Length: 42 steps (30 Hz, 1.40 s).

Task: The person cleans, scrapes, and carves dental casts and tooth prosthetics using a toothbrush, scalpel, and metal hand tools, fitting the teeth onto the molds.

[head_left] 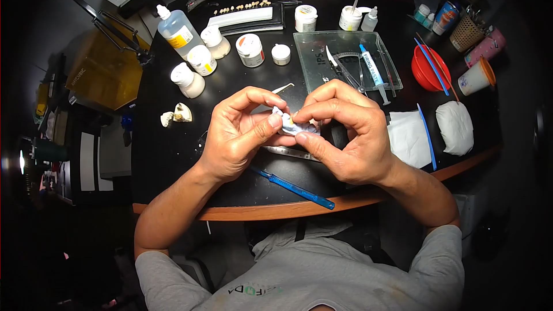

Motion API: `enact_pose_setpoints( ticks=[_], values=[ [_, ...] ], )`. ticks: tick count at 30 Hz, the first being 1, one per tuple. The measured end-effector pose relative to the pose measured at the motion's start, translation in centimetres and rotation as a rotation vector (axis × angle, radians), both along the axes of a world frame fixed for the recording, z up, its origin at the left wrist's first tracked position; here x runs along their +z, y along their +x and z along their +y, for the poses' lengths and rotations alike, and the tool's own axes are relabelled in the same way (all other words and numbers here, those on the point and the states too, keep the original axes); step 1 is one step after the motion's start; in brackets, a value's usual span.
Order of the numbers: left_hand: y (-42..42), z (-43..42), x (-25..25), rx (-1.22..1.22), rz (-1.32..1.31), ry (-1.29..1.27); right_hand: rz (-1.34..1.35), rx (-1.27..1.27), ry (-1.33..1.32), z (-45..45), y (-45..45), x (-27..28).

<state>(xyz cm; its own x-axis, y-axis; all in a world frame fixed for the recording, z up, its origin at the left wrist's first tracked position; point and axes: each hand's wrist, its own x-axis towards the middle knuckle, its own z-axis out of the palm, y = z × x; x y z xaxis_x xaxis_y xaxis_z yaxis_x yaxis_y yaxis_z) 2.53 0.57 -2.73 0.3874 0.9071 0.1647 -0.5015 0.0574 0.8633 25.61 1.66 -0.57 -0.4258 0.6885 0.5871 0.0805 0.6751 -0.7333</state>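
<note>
Between my two hands, above the black desk, is a small pale dental model [287,128] with a yellowish spot on it. My left hand [237,141] pinches its left end between thumb and fingers. The thumb and fingers of my right hand [362,138] close on its right side, by the yellowish spot; whether they also grip a separate small piece I cannot tell. Fingers hide part of the model. Below my hands lie a metal ruler [291,151] and a blue pen-like tool [294,190].
Other model pieces [182,113] lie at the left. Behind stand a large bottle [180,33], several white jars [250,50] and a tooth shade row [245,7]. A glass tray [314,78] holds a firing paste syringe [372,69] and calipers. Rightward are a red bowl [425,78] and tissues [408,141].
</note>
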Motion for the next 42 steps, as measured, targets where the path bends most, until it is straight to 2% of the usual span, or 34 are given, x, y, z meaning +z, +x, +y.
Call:
enact_pose_setpoints(
  ticks=[3, 12, 24, 33, 36, 39, 42],
  values=[
    [0.2, 0.0, 0.0, -0.023, -0.058, -0.073, -0.031, -0.009, 0.028, -0.2, -0.1, 0.3],
    [0.3, 0.0, -0.8, -0.010, -0.002, -0.015, -0.049, -0.022, 0.052, -0.2, -0.1, -0.2],
    [0.1, -0.1, -0.5, -0.039, -0.035, -0.103, -0.003, -0.034, 0.007, 0.0, -0.3, -0.4],
    [0.2, -0.3, 0.4, -0.051, 0.062, -0.112, 0.017, -0.026, -0.021, -0.1, -0.2, -0.3],
    [0.0, 0.1, -0.3, -0.011, 0.113, 0.086, 0.001, 0.007, 0.000, 0.2, 0.2, -0.1],
    [-0.3, -0.1, 0.1, 0.014, 0.243, 0.138, -0.016, 0.037, -0.006, 0.4, 0.6, -0.1],
    [-0.2, -0.3, 0.2, 0.049, 0.263, 0.127, -0.019, 0.048, 0.005, 0.7, 0.8, -0.2]
  ],
)
